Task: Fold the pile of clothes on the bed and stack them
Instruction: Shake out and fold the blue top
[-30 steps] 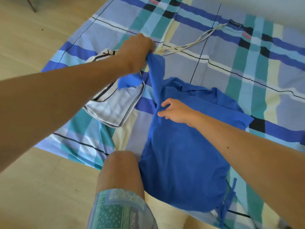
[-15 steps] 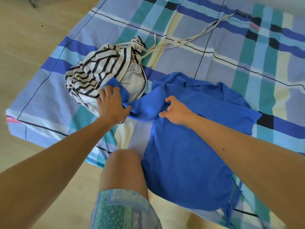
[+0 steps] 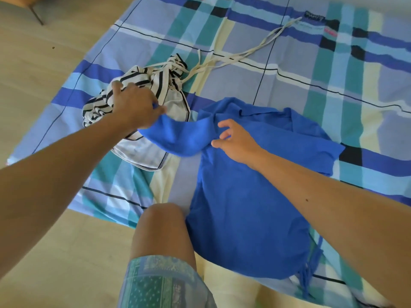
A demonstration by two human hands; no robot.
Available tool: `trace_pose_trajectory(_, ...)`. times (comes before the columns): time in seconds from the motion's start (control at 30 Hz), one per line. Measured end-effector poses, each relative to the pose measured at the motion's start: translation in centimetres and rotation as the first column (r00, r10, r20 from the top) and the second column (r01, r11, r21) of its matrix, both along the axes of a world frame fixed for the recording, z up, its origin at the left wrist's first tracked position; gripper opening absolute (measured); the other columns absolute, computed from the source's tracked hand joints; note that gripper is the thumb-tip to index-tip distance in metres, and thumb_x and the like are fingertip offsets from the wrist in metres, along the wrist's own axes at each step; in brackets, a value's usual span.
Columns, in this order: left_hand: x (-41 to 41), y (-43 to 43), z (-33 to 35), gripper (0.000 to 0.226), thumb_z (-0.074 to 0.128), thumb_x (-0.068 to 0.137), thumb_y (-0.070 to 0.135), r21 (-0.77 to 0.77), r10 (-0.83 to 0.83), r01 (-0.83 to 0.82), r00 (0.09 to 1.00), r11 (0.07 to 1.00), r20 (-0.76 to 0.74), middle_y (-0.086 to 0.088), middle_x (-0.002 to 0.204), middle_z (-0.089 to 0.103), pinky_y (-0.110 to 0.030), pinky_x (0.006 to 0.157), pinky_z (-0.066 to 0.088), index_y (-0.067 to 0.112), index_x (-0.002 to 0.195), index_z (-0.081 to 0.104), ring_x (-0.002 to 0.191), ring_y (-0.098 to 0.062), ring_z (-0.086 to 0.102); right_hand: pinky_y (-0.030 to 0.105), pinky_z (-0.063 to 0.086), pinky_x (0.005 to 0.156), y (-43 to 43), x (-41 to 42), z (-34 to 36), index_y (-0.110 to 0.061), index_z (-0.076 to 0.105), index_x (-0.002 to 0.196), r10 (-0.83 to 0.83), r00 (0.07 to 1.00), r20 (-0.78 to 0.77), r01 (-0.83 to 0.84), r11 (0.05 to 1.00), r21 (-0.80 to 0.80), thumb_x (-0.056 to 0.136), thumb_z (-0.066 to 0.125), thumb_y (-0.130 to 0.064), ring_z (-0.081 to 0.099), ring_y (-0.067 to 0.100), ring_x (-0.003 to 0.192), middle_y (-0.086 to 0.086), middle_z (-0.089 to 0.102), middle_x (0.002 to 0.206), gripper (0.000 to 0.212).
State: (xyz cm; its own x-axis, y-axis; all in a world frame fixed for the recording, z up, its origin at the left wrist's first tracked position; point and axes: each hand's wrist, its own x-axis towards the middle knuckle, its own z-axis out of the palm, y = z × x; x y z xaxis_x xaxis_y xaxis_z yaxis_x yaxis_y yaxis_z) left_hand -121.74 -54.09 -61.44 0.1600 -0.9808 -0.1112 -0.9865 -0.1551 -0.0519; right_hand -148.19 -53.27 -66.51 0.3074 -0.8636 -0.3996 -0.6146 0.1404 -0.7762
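Head view looks down on a bed covered by a checked sheet (image 3: 333, 74) in blue, teal and cream. A blue shirt (image 3: 244, 207) lies spread flat on the sheet near its front edge, collar away from the person, its hem just beside a bare knee (image 3: 164, 221). The left hand (image 3: 135, 105) grips the end of the shirt's left sleeve, pulled out sideways and lifted slightly; its fingertips are hidden by the hand itself, so the exact hold is unclear. The right hand (image 3: 235, 141) rests on the shirt at the shoulder below the collar, fingers spread and lightly bent, apparently pressing, not pinching. Under the left hand lies a crumpled black-and-white striped garment (image 3: 142, 83), touching the sleeve. Pale cords (image 3: 244, 54) trail from it across the sheet.
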Motion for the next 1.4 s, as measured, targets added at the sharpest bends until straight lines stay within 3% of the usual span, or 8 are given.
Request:
trace_pose_trajectory(0.17,-6.5,-2.3,6.3,0.054,0.066,0.089,0.047,-0.027,-0.016,0.001,0.814,1.000,-0.580,-0.004,0.055,0.028,-0.027,0.045,0.022,0.015,0.057,0.037,0.048,-0.015,0.026,0.031,0.050,0.080,-1.5,0.8,3.9,-0.025,0.064,0.111,-0.126,0.887,0.444,0.057,0.984,0.167,0.085,0.063,-0.052,0.067,0.011,0.094,-0.007,0.069,0.099,0.038)
trace_pose_trajectory(0.33,-13.6,-3.6,8.5,0.037,0.050,0.101,0.045,0.180,0.152,0.205,0.144,0.962,-0.978,-0.005,0.087,0.072,-0.029,0.072,0.058,0.012,0.095,0.066,0.080,-0.015,0.071,0.035,0.046,0.096,-5.0,-3.1,7.5,-0.013,0.064,0.115,-0.391,0.403,0.827,-0.113,0.876,0.469,0.095,0.037,-0.066,0.066,0.020,0.099,0.004,0.071,0.100,0.063)
trace_pose_trajectory(0.43,-16.1,-4.2,6.2,0.031,0.046,0.105,0.029,0.109,0.117,0.242,-0.019,0.964,-0.993,-0.005,0.117,0.070,-0.031,0.094,0.055,0.007,0.117,0.064,0.113,-0.019,0.066,0.038,0.045,0.102,-6.0,-7.2,7.1,-0.009,0.057,0.127,-0.317,0.552,0.772,-0.035,0.915,0.401,0.101,0.044,-0.037,0.059,0.025,0.118,0.006,0.065,0.115,0.040)
trace_pose_trajectory(0.53,-17.4,-4.9,1.9,0.020,0.056,0.094,0.010,-0.105,-0.142,0.167,0.223,0.980,-0.964,-0.003,0.116,0.061,-0.025,0.089,0.047,0.011,0.113,0.060,0.107,-0.016,0.058,0.045,0.051,0.098,-6.5,-11.2,5.2,0.000,0.056,0.123,-0.417,0.719,0.555,0.264,0.904,0.337,0.090,0.061,-0.002,0.064,0.031,0.115,0.013,0.065,0.113,0.034)
trace_pose_trajectory(0.8,-16.1,-6.1,-9.1,0.043,0.062,0.093,0.030,0.249,-0.308,0.456,0.830,0.854,-0.465,-0.005,0.128,0.059,-0.045,0.104,0.038,0.021,0.135,0.054,0.122,-0.030,0.051,0.029,0.058,0.065,-5.5,-20.3,0.7,-0.014,0.070,0.097,-0.744,0.561,0.362,0.641,0.668,0.378,0.083,0.077,-0.017,0.072,0.017,0.080,0.000,0.076,0.085,0.016)
trace_pose_trajectory(1.07,-15.7,-10.3,-8.3,0.034,0.045,0.098,0.047,0.199,-0.492,0.492,0.869,0.848,-0.052,0.004,0.069,0.046,-0.044,0.093,0.028,0.020,0.079,0.052,0.081,-0.026,0.049,0.041,0.053,0.072,-4.5,-24.4,-4.0,-0.016,0.052,0.069,-0.635,0.761,-0.134,0.647,0.758,0.083,0.077,0.083,-0.018,0.060,0.025,0.080,0.007,0.061,0.082,0.032)
trace_pose_trajectory(1.23,-15.9,-10.7,-9.5,0.063,0.065,0.086,0.046,0.209,-0.430,0.410,0.901,0.888,0.060,-0.016,0.134,0.046,-0.048,0.102,0.035,0.013,0.135,0.045,0.124,-0.037,0.042,0.043,0.047,0.085,-6.2,-23.3,-4.6,-0.018,0.057,0.111,-0.351,0.776,-0.524,0.216,0.928,-0.302,0.071,0.085,-0.037,0.053,0.033,0.110,0.008,0.053,0.119,0.052)
trace_pose_trajectory(1.4,-16.8,-11.8,-10.7,0.038,0.045,0.099,0.022,0.106,-0.375,0.400,0.906,0.911,-0.197,-0.012,0.147,0.039,-0.051,0.104,0.032,0.021,0.134,0.058,0.130,-0.038,0.037,0.045,0.038,0.107,-9.2,-22.1,-5.4,-0.016,0.060,0.114,-0.233,0.911,-0.341,0.159,0.960,-0.232,0.085,0.074,-0.036,0.046,0.028,0.127,0.007,0.042,0.139,0.038)
